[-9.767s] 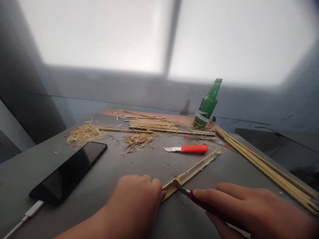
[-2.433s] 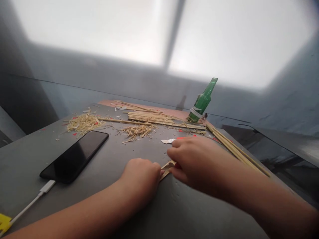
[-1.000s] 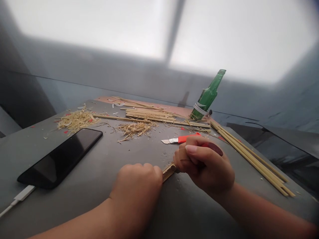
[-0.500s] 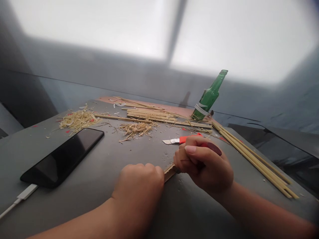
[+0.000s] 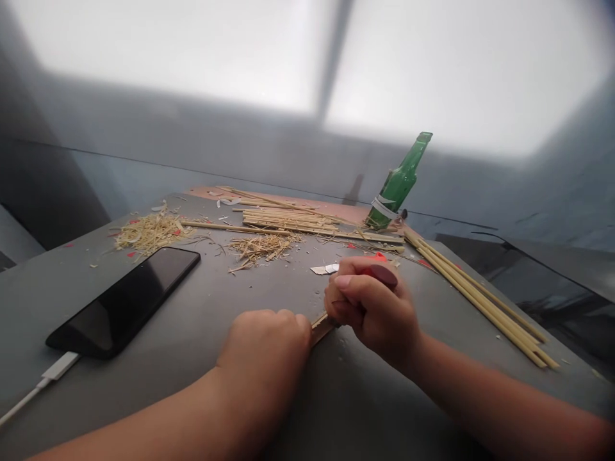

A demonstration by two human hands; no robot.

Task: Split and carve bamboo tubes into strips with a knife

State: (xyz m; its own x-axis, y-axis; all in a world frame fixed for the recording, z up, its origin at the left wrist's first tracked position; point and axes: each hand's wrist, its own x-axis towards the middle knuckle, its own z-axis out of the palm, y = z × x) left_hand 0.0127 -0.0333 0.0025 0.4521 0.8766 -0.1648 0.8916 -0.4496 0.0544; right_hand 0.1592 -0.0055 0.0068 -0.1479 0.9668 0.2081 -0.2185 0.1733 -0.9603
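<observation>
My left hand (image 5: 269,349) is closed in a fist on one end of a flat bamboo strip (image 5: 321,328), low over the table. My right hand (image 5: 369,307) is wrapped round a tool with a dark red handle (image 5: 384,275); the rounded butt shows above the fingers. The tool's working end is hidden at the strip's far part, so I cannot tell what kind it is. Just behind the right hand lies a utility knife (image 5: 327,269), its blade out and its red body mostly covered by my fingers.
A black phone (image 5: 127,301) with a white cable (image 5: 60,366) lies left. Piles of shavings (image 5: 148,232) and thin bamboo splints (image 5: 266,248) are farther back. Bamboo sticks lie in a bundle (image 5: 288,219) and along the right (image 5: 480,301). A green bottle (image 5: 396,186) leans at the back.
My right hand has shifted slightly left and toward my left hand, covering more of the utility knife's red body. The whole view has also shifted a little. Both grips stay closed.
</observation>
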